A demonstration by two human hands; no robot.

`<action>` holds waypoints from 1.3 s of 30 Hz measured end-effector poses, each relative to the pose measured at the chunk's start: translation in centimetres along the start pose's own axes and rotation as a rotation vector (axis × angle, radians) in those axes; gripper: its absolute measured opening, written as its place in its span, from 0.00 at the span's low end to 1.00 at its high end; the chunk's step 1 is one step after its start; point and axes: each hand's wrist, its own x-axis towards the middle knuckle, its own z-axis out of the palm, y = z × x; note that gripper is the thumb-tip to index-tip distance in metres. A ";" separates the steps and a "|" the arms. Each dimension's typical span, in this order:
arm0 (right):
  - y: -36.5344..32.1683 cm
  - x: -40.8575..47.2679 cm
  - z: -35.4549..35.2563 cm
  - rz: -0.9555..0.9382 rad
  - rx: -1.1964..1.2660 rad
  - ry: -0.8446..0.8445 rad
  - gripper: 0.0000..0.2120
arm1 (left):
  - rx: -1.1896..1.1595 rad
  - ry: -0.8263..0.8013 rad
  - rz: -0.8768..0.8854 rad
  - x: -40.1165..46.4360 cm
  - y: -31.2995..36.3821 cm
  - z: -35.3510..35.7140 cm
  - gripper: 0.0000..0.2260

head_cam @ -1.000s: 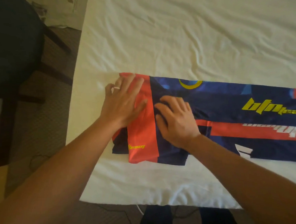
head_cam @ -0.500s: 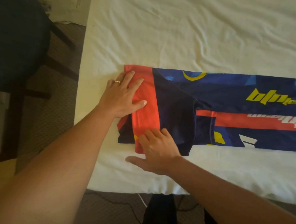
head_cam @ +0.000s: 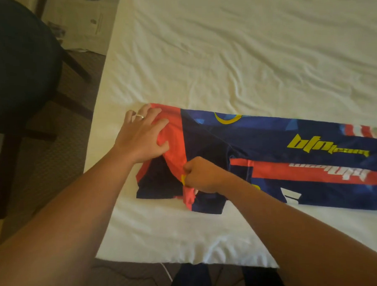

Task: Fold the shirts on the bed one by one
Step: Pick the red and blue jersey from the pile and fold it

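Observation:
A navy, blue and red sports shirt (head_cam: 293,159) with yellow lettering lies folded into a long strip across the near part of the white bed (head_cam: 244,52), running off the right edge. My left hand (head_cam: 142,136), with a ring, curls its fingers into the red band at the shirt's left end, bunching the cloth. My right hand (head_cam: 203,175) is closed in a pinch on the red and yellow edge of that same end, near the front, and the fabric there is lifted and creased.
A dark chair (head_cam: 15,64) with wooden legs stands on the carpet to the left of the bed. The bed's near edge (head_cam: 178,259) runs close below my arms, with a thin cable on the floor beneath. Wrinkled white sheet stretches beyond the shirt.
Both hands went from lying flat on the shirt's left end to gripping it. My right hand slid from the middle to the near edge and pinched the red band, which now rises.

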 end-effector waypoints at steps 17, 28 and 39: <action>7.5 3.5 -12.7 0.188 0.181 0.499 0.06 | -0.207 -0.003 -0.238 3.2 1.3 -1.4 0.14; 9.0 4.9 -13.5 0.136 0.021 0.568 0.07 | -0.220 0.079 -0.336 5.8 1.7 -0.7 0.12; 12.4 0.6 -5.3 -0.235 -0.502 0.794 0.22 | -0.070 0.004 -0.108 3.6 9.3 2.6 0.36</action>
